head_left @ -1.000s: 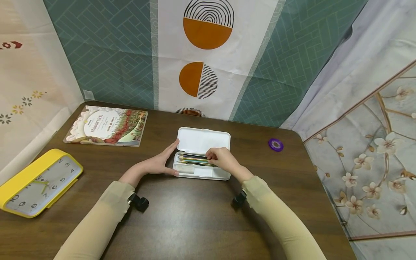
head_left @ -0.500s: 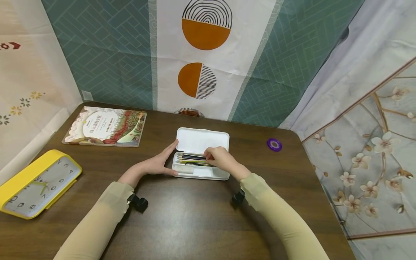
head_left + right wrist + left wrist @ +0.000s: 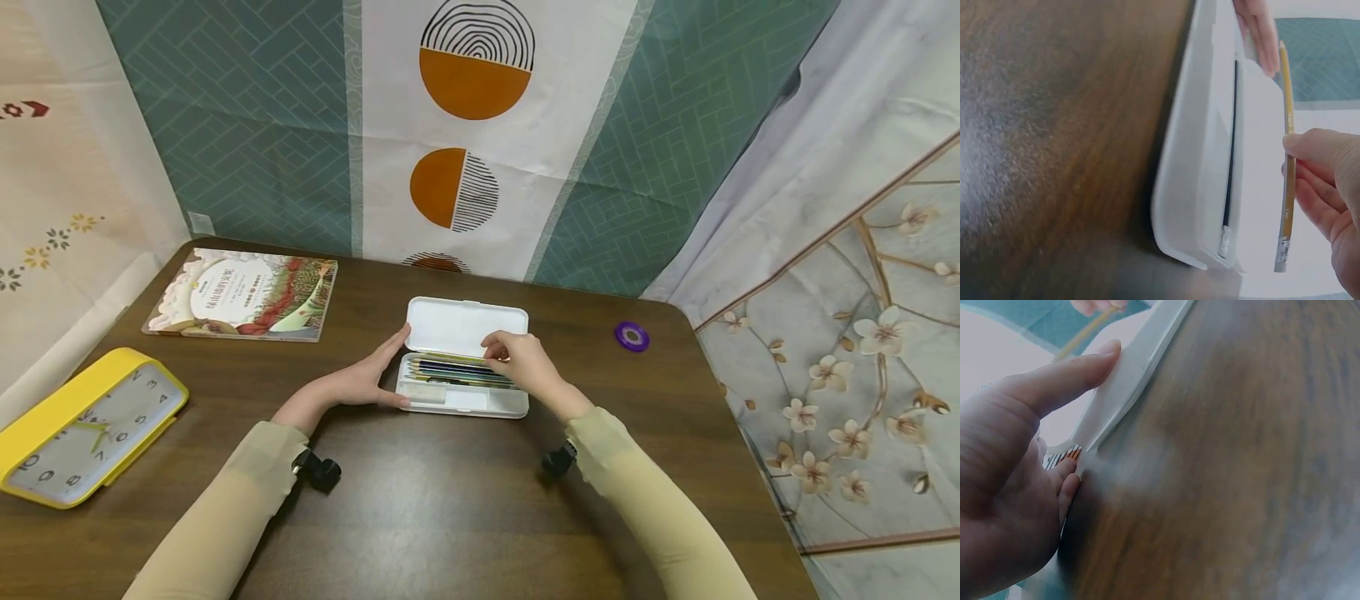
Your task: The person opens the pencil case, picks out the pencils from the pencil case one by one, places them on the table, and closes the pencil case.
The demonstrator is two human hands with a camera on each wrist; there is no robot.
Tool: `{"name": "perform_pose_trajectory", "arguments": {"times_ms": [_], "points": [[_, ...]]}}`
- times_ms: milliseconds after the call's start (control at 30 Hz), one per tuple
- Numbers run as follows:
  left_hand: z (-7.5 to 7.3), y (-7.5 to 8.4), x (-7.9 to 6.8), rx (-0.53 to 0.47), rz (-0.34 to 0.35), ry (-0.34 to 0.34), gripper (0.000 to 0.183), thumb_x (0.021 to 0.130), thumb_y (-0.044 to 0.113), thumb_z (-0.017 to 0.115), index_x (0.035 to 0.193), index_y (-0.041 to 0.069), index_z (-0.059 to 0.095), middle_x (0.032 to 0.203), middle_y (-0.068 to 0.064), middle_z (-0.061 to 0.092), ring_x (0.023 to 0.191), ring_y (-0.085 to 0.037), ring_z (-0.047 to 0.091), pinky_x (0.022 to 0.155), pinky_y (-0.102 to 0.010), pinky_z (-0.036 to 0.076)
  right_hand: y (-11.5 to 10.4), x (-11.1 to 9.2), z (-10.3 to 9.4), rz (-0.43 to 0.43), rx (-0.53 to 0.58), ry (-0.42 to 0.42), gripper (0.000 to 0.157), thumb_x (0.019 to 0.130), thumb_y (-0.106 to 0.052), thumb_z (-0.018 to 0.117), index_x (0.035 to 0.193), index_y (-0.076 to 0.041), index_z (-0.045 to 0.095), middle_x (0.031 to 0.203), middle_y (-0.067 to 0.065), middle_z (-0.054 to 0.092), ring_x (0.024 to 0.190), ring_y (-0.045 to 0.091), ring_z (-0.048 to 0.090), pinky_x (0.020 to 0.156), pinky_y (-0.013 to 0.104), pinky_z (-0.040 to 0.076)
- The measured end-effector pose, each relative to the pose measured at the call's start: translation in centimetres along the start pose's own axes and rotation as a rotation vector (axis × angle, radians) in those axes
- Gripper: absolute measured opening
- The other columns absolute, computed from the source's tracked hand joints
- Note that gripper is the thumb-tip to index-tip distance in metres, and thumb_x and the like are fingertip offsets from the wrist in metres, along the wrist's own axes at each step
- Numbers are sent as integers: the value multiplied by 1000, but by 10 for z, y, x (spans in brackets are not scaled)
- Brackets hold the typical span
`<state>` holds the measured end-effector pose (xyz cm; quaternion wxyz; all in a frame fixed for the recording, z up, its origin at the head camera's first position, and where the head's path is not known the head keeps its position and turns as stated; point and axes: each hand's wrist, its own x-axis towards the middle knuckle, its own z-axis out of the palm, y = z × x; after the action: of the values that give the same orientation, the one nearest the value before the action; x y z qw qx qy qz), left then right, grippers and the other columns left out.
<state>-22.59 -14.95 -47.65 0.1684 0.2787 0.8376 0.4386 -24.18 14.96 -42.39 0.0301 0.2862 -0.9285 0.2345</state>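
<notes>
An open white pencil case (image 3: 467, 323) lies on the table with its lid folded back. My left hand (image 3: 358, 382) spans its left side, fingers and thumb extended; in the left wrist view the thumb (image 3: 1079, 378) rests on the case's edge. With thumb and fingertips my right hand (image 3: 525, 367) pinches a yellow pencil (image 3: 1289, 106), held level above the case, clear of the others. Several pencils (image 3: 450, 372) lie side by side in the tray, one of them dark (image 3: 1232, 144) in the right wrist view. A whitish block (image 3: 424, 393) sits in the front compartment.
To the left stands a yellow clock (image 3: 97, 425). A picture book (image 3: 243, 293) lies at the back left of the brown table (image 3: 442, 500). Towards the back right there is a round purple object (image 3: 632, 336). A patterned cloth wall (image 3: 288, 167) rises behind the table.
My right hand has risen from among the pencils and moved slightly towards the lid, lifting out the yellow pencil. My left hand stays at the case's left side.
</notes>
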Motion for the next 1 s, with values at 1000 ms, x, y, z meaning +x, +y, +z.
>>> {"name": "perform_pose_trajectory", "arguments": {"times_ms": [1000], "points": [[1,-2,-1,-5,10,14,121,80,30,82,157,10,-9,164,-14,-12,151,-38,-5,116,-61,11,82,-35,-32,537,314,487,32,80,-8,78,109,6,70,91,18,75,76,15,72,62,9,45]]}}
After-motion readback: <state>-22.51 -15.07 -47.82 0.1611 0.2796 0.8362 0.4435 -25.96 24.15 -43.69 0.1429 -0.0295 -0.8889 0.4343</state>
